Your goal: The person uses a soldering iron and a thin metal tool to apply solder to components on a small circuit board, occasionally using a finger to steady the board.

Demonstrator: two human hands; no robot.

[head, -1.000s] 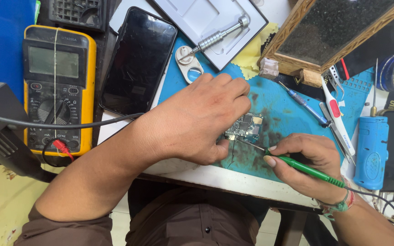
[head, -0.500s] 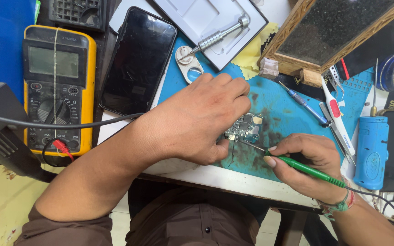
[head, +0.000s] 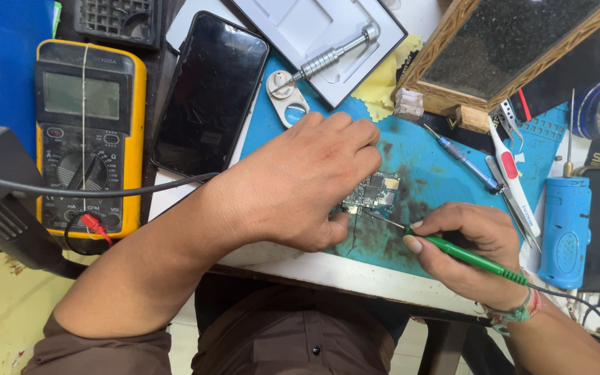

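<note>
A small circuit board (head: 373, 192) lies on a blue work mat (head: 439, 173). My left hand (head: 300, 184) rests over the board's left side, fingers curled, pinning it down. My right hand (head: 470, 246) grips a green-handled soldering iron (head: 467, 255) like a pen. Its thin metal tip touches the board's lower edge. A cable runs from the iron's handle past my right wrist.
A yellow multimeter (head: 85, 132) and a dark phone (head: 210, 94) lie to the left. A metal screwdriver (head: 331, 55) sits in a white tray. Tweezers (head: 512, 184), a thin blue tool (head: 463, 158), a blue cylinder device (head: 564, 232) and a wooden-framed slab (head: 508, 48) crowd the right.
</note>
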